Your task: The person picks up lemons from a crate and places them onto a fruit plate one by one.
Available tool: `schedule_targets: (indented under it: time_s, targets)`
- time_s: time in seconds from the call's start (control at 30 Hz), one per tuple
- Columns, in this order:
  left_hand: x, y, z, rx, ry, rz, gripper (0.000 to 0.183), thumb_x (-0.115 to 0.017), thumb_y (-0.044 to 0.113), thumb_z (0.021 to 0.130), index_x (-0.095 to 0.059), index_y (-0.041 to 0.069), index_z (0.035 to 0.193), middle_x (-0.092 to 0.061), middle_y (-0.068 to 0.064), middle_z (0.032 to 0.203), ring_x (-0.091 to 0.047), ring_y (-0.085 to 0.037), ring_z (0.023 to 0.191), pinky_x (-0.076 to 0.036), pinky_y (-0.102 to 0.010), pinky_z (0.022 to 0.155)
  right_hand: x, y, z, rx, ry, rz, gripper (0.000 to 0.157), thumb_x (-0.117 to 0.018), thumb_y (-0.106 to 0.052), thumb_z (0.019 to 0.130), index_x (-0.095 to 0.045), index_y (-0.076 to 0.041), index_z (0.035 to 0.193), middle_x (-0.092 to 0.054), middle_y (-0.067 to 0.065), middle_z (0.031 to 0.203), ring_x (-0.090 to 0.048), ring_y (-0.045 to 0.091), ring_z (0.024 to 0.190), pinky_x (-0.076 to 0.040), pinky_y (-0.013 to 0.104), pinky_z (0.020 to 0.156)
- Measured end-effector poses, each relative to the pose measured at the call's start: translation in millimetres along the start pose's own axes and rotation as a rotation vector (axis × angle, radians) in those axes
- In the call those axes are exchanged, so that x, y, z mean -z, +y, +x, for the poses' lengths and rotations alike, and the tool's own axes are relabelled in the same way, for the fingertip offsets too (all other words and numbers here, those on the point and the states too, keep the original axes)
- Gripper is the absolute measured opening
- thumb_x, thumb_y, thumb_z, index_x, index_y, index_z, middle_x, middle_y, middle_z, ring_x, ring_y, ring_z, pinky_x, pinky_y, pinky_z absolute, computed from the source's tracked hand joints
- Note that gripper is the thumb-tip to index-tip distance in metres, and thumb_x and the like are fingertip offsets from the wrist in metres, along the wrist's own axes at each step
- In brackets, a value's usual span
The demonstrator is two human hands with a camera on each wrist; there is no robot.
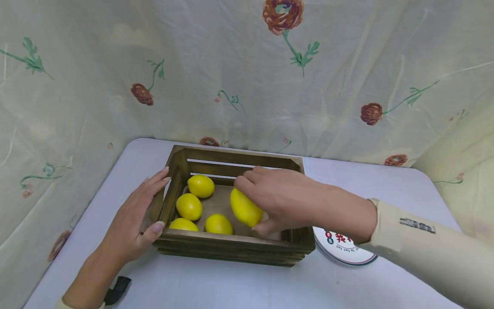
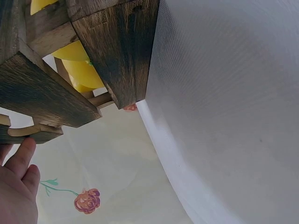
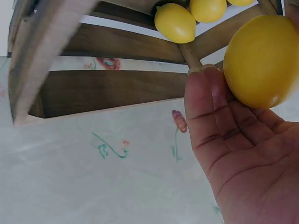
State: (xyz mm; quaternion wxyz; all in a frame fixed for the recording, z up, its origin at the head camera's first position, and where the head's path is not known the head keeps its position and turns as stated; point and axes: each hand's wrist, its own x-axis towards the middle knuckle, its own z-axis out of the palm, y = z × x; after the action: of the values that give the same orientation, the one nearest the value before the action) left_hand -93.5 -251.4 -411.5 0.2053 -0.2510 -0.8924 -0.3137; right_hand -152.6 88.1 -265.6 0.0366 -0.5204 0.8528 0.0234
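My right hand (image 1: 275,193) holds a yellow lemon (image 1: 245,208) over the inside of a dark wooden slatted crate (image 1: 239,252). In the right wrist view the fingers curl up along one side of this lemon (image 3: 261,63). Along the crate's left end lies my left hand (image 1: 133,219), fingers extended near the rim and thumb at the front left corner. The left wrist view has its fingertips (image 2: 25,151) against the crate's end slat. Several other lemons, such as one at the back left (image 1: 201,186) and one near the front wall (image 1: 218,224), lie in the crate.
A round white plate (image 1: 349,253) with printed lettering sits right of the crate, partly under my right forearm. By my left wrist is a small black object (image 1: 118,290). The white table (image 1: 216,287) is backed by a flowered curtain (image 1: 247,86).
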Motion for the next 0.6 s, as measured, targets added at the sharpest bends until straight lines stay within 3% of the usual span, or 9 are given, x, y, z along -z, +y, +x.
schedule_targets:
  time_s: [0.2,0.37,0.5,0.6]
  targets:
    - [-1.3,-1.3,-0.4,-0.009,0.004,0.005,0.072,-0.046,0.05,0.1,-0.039,0.01,0.159,-0.031,-0.004,0.17,-0.03,-0.028,0.155,-0.017,-0.046,0.127,-5.7,5,-15,-0.005,0.07,0.042,0.065,-0.085,-0.037,0.077,-0.054,-0.01,0.127,-0.059,-0.001,0.108,-0.055,0.017,0.094,-0.055,0.031,0.077]
    - [-1.0,-2.5,-0.5,-0.012,0.003,0.002,0.072,-0.049,0.047,0.098,-0.039,0.009,0.159,-0.03,-0.004,0.17,-0.03,-0.027,0.155,-0.016,-0.045,0.127,-9.6,7,-28,-0.018,0.117,0.066,0.079,-0.086,-0.037,0.079,-0.051,-0.004,0.142,-0.06,0.005,0.126,-0.058,0.021,0.111,-0.057,0.035,0.09]
    - [-0.2,-2.2,-0.2,-0.006,-0.001,0.0,0.073,-0.049,0.046,0.098,-0.039,0.01,0.16,-0.03,-0.005,0.17,-0.029,-0.027,0.155,-0.017,-0.045,0.127,-12.4,7,-38,-0.034,0.162,0.068,0.081,-0.087,-0.035,0.08,-0.05,-0.004,0.145,-0.057,0.007,0.136,-0.056,0.024,0.123,-0.058,0.037,0.092]
    - [0.0,-1.4,-0.3,-0.003,-0.006,-0.003,0.073,-0.049,0.047,0.098,-0.04,0.008,0.159,-0.03,-0.005,0.17,-0.029,-0.027,0.155,-0.017,-0.045,0.127,-15.0,7,-46,-0.054,0.191,0.073,0.079,-0.088,-0.035,0.08,-0.051,-0.006,0.144,-0.056,0.006,0.137,-0.055,0.022,0.122,-0.059,0.036,0.089]
